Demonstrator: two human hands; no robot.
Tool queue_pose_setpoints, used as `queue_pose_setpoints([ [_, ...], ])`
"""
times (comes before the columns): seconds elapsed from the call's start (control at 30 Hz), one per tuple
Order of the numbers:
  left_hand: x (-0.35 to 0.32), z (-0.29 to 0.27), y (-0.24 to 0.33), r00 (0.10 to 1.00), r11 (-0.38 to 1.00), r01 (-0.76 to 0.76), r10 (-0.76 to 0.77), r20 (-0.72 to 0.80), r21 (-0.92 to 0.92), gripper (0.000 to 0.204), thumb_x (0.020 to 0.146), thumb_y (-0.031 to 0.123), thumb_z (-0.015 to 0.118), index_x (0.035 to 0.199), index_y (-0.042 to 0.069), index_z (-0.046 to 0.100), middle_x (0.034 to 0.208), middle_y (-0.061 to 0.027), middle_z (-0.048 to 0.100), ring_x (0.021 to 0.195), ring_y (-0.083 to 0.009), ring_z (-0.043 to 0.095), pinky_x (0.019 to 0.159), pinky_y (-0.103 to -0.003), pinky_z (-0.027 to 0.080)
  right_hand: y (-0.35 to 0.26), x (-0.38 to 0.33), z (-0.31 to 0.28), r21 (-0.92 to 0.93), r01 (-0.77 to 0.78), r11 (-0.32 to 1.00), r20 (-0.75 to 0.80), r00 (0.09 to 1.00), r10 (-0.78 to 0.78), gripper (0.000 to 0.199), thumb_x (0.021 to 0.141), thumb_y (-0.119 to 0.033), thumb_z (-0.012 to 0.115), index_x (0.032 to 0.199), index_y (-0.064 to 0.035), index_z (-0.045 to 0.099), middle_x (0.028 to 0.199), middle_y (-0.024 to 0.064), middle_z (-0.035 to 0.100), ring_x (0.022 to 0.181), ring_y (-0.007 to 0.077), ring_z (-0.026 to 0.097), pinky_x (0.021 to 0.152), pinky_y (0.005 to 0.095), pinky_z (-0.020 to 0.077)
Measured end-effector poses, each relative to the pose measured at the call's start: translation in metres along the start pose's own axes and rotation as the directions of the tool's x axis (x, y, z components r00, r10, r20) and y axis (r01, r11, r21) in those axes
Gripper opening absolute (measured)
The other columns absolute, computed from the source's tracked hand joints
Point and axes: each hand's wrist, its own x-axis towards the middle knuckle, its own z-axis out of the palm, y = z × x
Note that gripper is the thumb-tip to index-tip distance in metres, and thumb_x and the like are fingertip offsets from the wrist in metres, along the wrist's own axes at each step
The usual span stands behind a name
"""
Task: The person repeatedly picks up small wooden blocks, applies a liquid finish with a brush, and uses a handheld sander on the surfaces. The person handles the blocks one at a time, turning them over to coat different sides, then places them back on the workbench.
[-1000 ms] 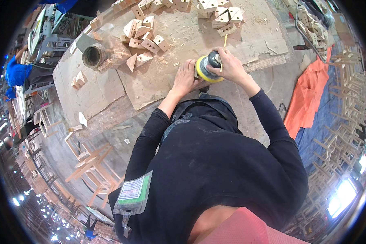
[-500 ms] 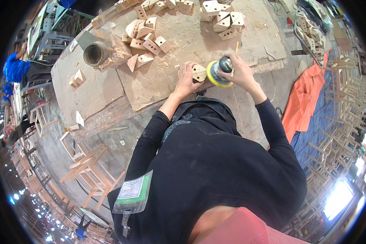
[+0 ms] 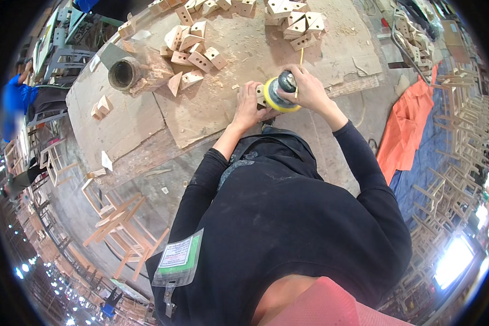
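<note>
At the near edge of the cardboard-covered table [image 3: 201, 122], my left hand [image 3: 249, 106] grips a small wooden block [image 3: 260, 95] with drilled holes. My right hand [image 3: 308, 91] is wrapped round the top of a sander [image 3: 282, 93], a round black tool with a yellow-rimmed pad. The pad overlaps the block's right side and hides much of it; it looks to be against the block. A thin yellowish hose or cord runs up from behind the right hand.
Drilled triangular blocks are heaped at the table's middle [image 3: 193, 51] and far side [image 3: 296, 24]. Left of them lies a wrapped tube [image 3: 124, 74]. Wooden chair frames [image 3: 119, 228] stand on the floor at left. Orange cloth [image 3: 407, 127] hangs at right. A person in blue [image 3: 17, 100] is at far left.
My right hand has brought the sander left, from beside the block to over its right side. My left hand keeps its hold in about the same place.
</note>
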Motion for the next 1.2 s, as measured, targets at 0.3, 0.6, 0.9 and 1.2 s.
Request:
queue_pose_setpoints([
  [0.3, 0.005, -0.003, 0.006, 0.997, 0.997, -0.070, 0.071, 0.011, -0.017, 0.073, 0.065, 0.023, 0.081, 0.123, 0.002, 0.043, 0.120, -0.0201, 0.046, 0.115, -0.0383, 0.042, 0.098, -0.045, 0.035, 0.052, -0.040, -0.031, -0.017, -0.177, 0.984, -0.164, 0.971, 0.172, 0.069, 0.066, -0.046, 0.079, 0.121, -0.0127, 0.054, 0.111, 0.0151, 0.061, 0.100, 0.0332, 0.062, 0.083, 0.0426, 0.0504],
  [0.6, 0.006, -0.006, 0.013, 0.999, 1.000, -0.008, 0.008, 0.043, -0.008, 0.074, 0.067, 0.030, 0.080, 0.124, 0.000, 0.043, 0.118, -0.0199, 0.045, 0.113, -0.0373, 0.043, 0.099, -0.044, 0.035, 0.113, -0.005, -0.062, 0.074, -0.536, 0.841, -0.491, 0.714, 0.499, 0.072, 0.067, -0.045, 0.079, 0.126, -0.0130, 0.051, 0.108, 0.0166, 0.062, 0.095, 0.0343, 0.065, 0.079, 0.0426, 0.0529],
  [0.9, -0.005, -0.040, 0.019, 0.984, 0.945, 0.176, -0.178, 0.018, -0.274, 0.074, 0.070, 0.024, 0.083, 0.127, -0.003, 0.044, 0.117, -0.0146, 0.054, 0.108, -0.0243, 0.055, 0.093, -0.034, 0.044, 0.121, 0.001, -0.041, -0.032, -0.463, 0.886, -0.659, 0.676, 0.329, 0.075, 0.065, -0.039, 0.081, 0.128, -0.0099, 0.051, 0.102, 0.0146, 0.063, 0.100, 0.0320, 0.060, 0.086, 0.0427, 0.0454],
  [1.2, -0.028, -0.067, 0.031, 0.950, 0.626, 0.214, -0.311, 0.012, -0.750, 0.067, 0.075, 0.008, 0.079, 0.128, -0.002, 0.040, 0.124, -0.0131, 0.050, 0.109, -0.0198, 0.055, 0.098, -0.032, 0.042, 0.067, -0.012, -0.040, -0.126, -0.262, 0.957, -0.729, 0.678, 0.089, 0.064, 0.075, -0.023, 0.074, 0.132, -0.0076, 0.049, 0.133, 0.0165, 0.052, 0.123, 0.0329, 0.050, 0.106, 0.0447, 0.0353],
])
